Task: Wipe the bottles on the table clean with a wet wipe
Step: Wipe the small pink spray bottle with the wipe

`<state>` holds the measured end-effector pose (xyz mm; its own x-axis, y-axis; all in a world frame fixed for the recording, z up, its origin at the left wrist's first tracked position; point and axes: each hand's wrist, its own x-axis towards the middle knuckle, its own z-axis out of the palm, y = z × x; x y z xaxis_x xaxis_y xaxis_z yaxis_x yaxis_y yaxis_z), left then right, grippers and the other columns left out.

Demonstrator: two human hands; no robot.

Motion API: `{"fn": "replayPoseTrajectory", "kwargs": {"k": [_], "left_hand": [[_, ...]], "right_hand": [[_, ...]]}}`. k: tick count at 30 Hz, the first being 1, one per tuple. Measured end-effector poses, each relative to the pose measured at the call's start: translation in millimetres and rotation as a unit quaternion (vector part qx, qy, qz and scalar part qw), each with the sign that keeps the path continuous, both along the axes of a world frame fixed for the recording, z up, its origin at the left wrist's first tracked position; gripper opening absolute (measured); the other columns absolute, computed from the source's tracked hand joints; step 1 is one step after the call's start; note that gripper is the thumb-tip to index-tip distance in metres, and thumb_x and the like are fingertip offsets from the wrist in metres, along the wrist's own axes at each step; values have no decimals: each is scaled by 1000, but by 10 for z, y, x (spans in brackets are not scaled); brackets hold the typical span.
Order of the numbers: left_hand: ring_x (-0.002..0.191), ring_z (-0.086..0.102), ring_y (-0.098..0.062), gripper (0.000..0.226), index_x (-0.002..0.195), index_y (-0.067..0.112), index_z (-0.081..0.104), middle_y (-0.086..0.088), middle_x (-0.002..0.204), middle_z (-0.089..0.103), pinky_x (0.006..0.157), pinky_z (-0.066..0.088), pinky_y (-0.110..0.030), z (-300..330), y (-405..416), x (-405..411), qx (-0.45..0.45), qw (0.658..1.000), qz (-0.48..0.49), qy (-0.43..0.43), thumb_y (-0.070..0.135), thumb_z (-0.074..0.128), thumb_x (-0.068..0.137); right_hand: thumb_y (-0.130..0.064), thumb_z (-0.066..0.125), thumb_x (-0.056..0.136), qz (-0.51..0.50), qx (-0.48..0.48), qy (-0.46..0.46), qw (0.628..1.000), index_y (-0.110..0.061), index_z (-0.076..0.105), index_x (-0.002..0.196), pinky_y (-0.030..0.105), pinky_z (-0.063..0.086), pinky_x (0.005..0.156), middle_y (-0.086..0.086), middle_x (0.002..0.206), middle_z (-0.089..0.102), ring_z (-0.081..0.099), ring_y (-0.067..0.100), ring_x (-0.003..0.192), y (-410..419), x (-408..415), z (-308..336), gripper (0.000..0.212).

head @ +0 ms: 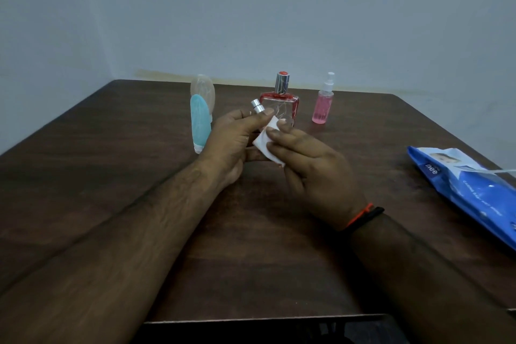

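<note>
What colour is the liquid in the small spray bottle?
Pink, in the spray bottle; seen in the head view.

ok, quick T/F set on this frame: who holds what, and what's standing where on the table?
1. The left hand grips a small bottle with a silver sprayer. True.
2. The right hand is empty. False: it presses a white wipe on that bottle.
3. The pink spray bottle lies on its side. False: it stands upright.
4. The blue wipes pack lies at the table's right edge. True.
5. The red-trimmed perfume bottle stands behind the hands. True.
</note>
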<state>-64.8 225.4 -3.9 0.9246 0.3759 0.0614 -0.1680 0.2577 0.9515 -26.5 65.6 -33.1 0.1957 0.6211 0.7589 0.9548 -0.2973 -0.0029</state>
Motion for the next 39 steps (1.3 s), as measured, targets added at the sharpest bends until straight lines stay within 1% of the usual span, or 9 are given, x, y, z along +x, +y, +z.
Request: {"fn": "replayPoseTrajectory", "kwargs": {"k": [4,11,13,15,19,25,31,35,39], "left_hand": [[77,72,-20,15,96,9,63,-11,92,72,61,61,-37,2,59,6,-6,1000,21,5,22,69,91],[81,76,-29,18,95,7,58,-16,94,72,64,62,-45,6,96,9,-5,999,26,21,21,68,92],[85,75,-31,18,95,7,58,-19,100,72,66,62,-46,14,111,9,-11,999,23,23,21,68,92],[89,75,-31,19,99,6,60,-19,104,72,70,62,-47,6,110,8,-5,1000,1,23,21,67,93],[86,74,-22,23,113,3,66,-9,98,73,67,62,-38,-8,12,-1,6,998,-59,15,18,61,96],[84,71,-19,15,104,3,65,-9,92,72,67,62,-35,17,49,-16,-34,998,-46,-3,13,55,98],[108,68,-40,18,110,0,61,-24,111,68,77,61,-47,31,157,0,-70,996,-41,-26,12,51,100],[103,71,-35,22,116,0,59,-22,111,71,77,61,-44,35,127,-5,-62,992,-97,-47,7,44,102],[96,67,-22,28,123,3,61,-9,107,72,82,57,-37,6,63,5,3,992,-117,-55,5,43,101]], "right_hand": [[-4,53,86,-7,-17,-52,998,-1,77,100,42,54,99,11,118,72,63,29,121,-25,-11,-14,28],[-2,57,79,-23,15,-50,998,0,75,79,41,58,70,12,94,75,70,29,86,-88,-16,20,18],[0,54,82,-35,80,-28,996,3,75,84,42,58,76,14,96,74,70,29,88,-96,-6,36,21],[3,52,86,-47,135,-5,990,5,75,97,36,54,93,16,109,72,68,28,102,-101,19,46,25],[-3,49,93,-18,96,34,995,3,67,122,27,41,111,16,132,63,58,25,124,-47,26,45,35],[-10,49,88,-13,38,33,999,-3,73,115,32,48,104,12,128,67,63,22,121,-43,-10,15,37],[-6,52,83,-8,100,29,995,-4,78,89,37,60,81,8,103,76,73,21,94,-95,-18,5,27],[8,54,83,-67,233,68,968,0,76,96,21,51,97,9,109,74,69,15,103,-150,35,60,27],[8,53,88,-74,242,79,964,0,72,112,18,44,105,10,123,69,63,15,117,-114,42,76,32]]}}
